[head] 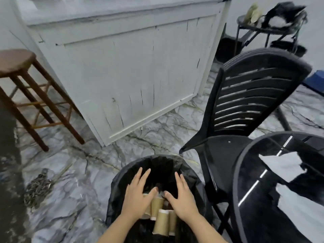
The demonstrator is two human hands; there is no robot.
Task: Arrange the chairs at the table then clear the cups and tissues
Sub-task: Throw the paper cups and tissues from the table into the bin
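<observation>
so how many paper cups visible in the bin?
4 visible, all in the bin: one by the left hand, one beneath it, two nearer the camera. Hands may hide others.

Cups [162, 220] in the bin [191, 174] under both hands — chair [245, 106] and table [236, 199] right, stool [15, 58] far left

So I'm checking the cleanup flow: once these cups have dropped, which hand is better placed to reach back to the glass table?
Probably the right hand. The black glass table lies on its side, while the left hand would have to cross over the lined bin and paper cups.
</observation>
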